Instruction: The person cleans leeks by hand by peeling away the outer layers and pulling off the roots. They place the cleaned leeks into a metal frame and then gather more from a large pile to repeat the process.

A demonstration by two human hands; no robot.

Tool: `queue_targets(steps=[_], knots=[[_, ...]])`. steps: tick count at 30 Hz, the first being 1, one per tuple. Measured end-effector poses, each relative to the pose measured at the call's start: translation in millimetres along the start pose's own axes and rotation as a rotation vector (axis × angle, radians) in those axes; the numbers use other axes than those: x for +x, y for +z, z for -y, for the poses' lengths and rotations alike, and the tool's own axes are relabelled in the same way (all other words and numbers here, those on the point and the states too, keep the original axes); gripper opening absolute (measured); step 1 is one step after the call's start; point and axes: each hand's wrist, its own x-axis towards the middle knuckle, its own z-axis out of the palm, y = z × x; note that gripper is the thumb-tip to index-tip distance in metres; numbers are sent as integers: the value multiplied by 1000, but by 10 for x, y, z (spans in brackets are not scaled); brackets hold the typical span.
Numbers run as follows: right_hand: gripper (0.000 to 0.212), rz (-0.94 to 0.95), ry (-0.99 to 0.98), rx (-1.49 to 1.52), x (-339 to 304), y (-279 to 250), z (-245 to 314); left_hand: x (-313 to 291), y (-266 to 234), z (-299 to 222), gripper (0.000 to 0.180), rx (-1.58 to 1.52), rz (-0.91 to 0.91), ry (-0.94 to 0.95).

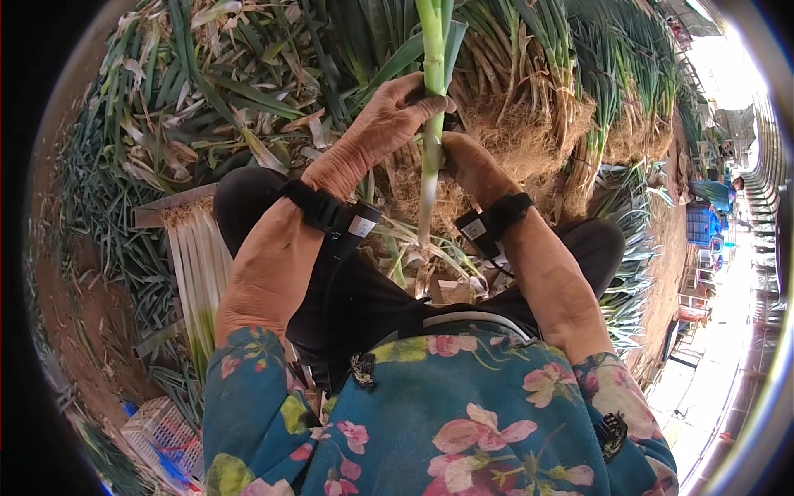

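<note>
A large green onion [432, 153] stands nearly upright before me, green at the top and white below, its lower end over loose peelings between my knees. My left hand [405, 107] is closed round its green upper part, with the thumb across the front. Slightly lower, my right hand [470, 161] grips the stalk from the right; its fingertips are partly hidden behind it. Trimmed white green onions [198, 264] lie side by side in a rack by my left knee.
Untrimmed green onion bundles [529, 116] with dry, tangled roots stand ahead and to the right. Stripped leaves [240, 91] are heaped at the left. A pale plastic crate [161, 430] sits at the lower left, and blue crates [701, 223] stand far right.
</note>
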Motion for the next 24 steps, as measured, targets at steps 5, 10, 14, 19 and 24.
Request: queue_targets(steps=[5,10,14,19,24], knots=[[25,-29,96,-159,-89,98,-19,-9,7,16,41,57,39,0],[32,-95,261,-343,45,-179,-374,11,26,-83,42,-38,7,15],[40,51,150,-896,79,-766,-1126,106,-29,-88,39,-217,-65,85],[39,150,99,-1658,-380,-1794,-2086,262,-370,-182,40,-430,-282,67],[41,-241,5,-681,-328,-702,-458,117,-296,-14,40,-361,-357,-129]])
